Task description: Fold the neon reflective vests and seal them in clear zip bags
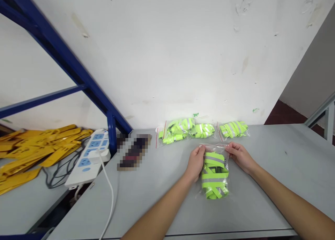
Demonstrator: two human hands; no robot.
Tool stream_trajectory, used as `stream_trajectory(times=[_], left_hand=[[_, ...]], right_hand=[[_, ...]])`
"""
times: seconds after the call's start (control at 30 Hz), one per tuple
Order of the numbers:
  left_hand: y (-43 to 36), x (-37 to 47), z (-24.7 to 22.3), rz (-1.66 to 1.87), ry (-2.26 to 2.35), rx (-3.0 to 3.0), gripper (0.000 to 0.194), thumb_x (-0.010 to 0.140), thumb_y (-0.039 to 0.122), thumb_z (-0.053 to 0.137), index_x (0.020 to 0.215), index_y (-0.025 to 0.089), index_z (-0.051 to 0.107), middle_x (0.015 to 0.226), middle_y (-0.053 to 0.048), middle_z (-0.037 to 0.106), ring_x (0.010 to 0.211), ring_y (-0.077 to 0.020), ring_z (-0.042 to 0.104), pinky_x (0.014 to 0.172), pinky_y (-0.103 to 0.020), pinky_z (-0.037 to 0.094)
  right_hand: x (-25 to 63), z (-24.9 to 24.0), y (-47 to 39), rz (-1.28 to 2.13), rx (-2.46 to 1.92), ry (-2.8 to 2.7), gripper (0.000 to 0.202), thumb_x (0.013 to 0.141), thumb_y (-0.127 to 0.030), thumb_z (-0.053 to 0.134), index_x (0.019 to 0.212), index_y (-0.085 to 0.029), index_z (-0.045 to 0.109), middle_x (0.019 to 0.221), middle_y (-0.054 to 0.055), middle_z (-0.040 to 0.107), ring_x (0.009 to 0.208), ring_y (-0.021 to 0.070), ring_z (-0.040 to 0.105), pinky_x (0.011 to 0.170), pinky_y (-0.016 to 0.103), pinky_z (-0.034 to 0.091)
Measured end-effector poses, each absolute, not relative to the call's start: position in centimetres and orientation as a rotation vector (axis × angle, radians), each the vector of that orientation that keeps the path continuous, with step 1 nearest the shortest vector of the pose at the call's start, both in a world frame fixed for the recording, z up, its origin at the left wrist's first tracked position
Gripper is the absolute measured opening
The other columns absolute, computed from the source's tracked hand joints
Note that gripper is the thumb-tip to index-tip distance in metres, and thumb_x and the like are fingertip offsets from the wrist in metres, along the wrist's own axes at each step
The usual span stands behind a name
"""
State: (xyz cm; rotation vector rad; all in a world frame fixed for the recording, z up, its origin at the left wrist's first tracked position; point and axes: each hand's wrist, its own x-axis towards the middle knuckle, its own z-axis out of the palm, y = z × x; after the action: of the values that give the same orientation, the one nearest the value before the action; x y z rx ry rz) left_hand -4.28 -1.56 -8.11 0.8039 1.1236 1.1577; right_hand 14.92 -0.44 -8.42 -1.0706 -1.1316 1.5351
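A clear zip bag (215, 173) with a folded neon-yellow reflective strap inside lies flat on the grey table in front of me. My left hand (195, 162) pinches its upper left corner between thumb and fingers. At the upper right corner, my right hand (240, 157) grips the bag's top edge in the same way. The bag's opening runs between both hands; whether its zip is sealed I cannot tell. Beyond my hands, several similar filled bags (178, 128) are heaped near the wall, and another filled bag (233, 129) lies to their right.
Left of the table, a white power strip (89, 158) holds a white plug whose cable (112, 194) trails over the table's left side. Yellow strips (39, 147) are piled farther left. A blue metal frame (78, 75) rises there. A blurred-out flat object (134, 152) lies on the table (157, 177).
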Motion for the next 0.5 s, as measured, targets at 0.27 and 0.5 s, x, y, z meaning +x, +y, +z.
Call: stream_trajectory(times=[0.27, 0.5], left_hand=[[-0.68, -4.88, -8.06, 1.111, 1.061, 0.874, 0.033, 0.07, 0.046, 0.071, 0.081, 0.015, 0.065, 0.075, -0.002, 0.067, 0.067, -0.0151, 0.061, 0.067, -0.027, 0.047], [-1.13, -4.44, -7.67, 1.044, 1.087, 0.98, 0.031, 0.068, 0.043, 0.074, 0.075, 0.014, 0.067, 0.067, 0.0, 0.064, 0.061, -0.0132, 0.057, 0.06, -0.025, 0.043]], right_hand=[[15.26, -8.47, 0.23, 1.551, -1.112, -1.192, 0.037, 0.07, -0.049, 0.073, 0.065, -0.018, 0.054, 0.058, -0.005, 0.049, 0.057, 0.011, 0.043, 0.058, 0.025, 0.034], [15.15, -7.62, -0.2, 1.573, -1.248, -1.387, 0.036, 0.072, -0.05, 0.071, 0.065, -0.017, 0.058, 0.058, -0.004, 0.053, 0.055, 0.0107, 0.044, 0.055, 0.025, 0.031]])
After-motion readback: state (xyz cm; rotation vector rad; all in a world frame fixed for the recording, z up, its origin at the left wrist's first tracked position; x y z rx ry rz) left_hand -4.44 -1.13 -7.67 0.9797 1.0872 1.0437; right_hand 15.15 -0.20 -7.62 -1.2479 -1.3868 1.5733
